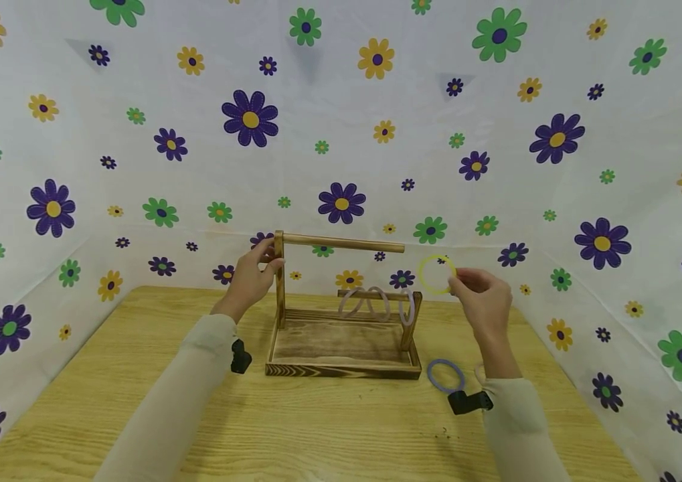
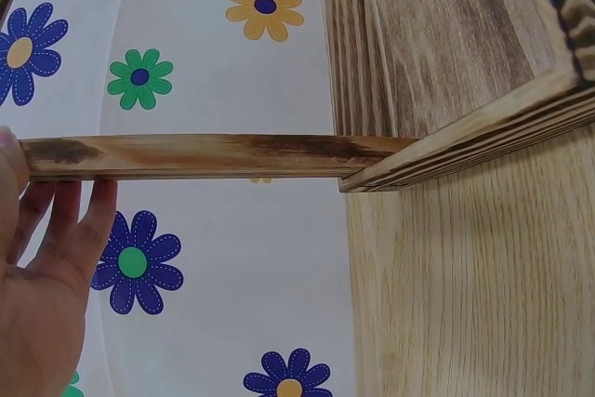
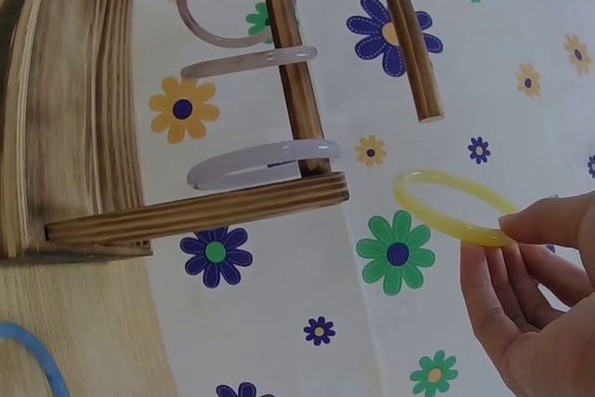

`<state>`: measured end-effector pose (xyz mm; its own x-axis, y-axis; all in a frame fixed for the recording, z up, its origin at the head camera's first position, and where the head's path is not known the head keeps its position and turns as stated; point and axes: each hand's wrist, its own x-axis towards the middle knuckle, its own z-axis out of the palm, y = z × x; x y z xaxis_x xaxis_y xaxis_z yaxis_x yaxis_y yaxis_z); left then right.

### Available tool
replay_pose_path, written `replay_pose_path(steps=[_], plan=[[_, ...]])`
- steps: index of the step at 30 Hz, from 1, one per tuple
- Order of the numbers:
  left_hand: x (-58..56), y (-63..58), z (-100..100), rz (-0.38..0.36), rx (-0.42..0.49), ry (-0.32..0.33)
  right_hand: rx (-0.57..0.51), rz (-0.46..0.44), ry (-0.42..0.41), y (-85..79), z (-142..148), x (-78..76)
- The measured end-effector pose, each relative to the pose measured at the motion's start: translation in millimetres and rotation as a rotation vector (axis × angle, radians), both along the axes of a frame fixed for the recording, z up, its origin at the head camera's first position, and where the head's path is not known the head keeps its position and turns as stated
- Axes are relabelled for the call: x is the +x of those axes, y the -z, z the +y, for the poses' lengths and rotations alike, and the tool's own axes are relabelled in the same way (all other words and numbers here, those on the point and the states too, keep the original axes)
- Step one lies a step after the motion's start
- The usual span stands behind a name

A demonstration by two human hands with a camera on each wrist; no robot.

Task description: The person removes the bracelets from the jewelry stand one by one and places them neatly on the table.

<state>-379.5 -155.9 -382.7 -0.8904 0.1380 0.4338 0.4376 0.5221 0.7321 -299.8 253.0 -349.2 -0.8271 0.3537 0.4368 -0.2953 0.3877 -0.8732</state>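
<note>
A wooden bangle stand [image 1: 343, 370] has a tall post at its left with an upper bar [image 1: 343, 242]. My left hand [image 1: 251, 281] holds the upper part of that post, thumb on one side and fingers on the other. My right hand [image 1: 485, 301] pinches a yellow bangle [image 3: 451, 226] between thumb and fingertips. The bangle is in the air, just right of the upper bar's free end and apart from it. Several pale bangles, one of them near the short post [image 3: 251, 168], hang on the lower bar [image 3: 296, 90].
On the table [image 1: 341, 428], right of the stand's tray, lies a blue bangle [image 1: 430, 380]. A pale pinkish bangle [image 1: 478, 372] is partly hidden behind my right wrist. Flower-printed white cloth [image 1: 341, 161] hangs behind the table and at both sides.
</note>
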Motion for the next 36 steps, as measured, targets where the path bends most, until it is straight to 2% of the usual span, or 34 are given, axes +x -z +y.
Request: replay_pose_path(steps=[4, 10, 23, 30, 36], plan=[[0.5, 0.3, -0.4, -0.018, -0.001, -0.002, -0.019, -0.025, -0.04, 2.0, 5.9, 5.6], [1.0, -0.9, -0.7, -0.031, -0.004, 0.001, 0.0, -0.052, -0.057, 3.9, 12.5, 13.9], [-2.1, 1.4, -2.1, -0.009, -0.018, 0.019, 0.112, -0.146, -0.047, 8.0, 24.0, 29.1], [-2.6, 2.1, -1.7, -0.004, -0.004, 0.028, 0.177, -0.174, -0.076, 10.5, 32.2, 34.6], [-1.4, 1.6, -1.2, -0.025, -0.003, 0.025, 0.234, -0.174, -0.104, 19.2, 43.7, 38.4]])
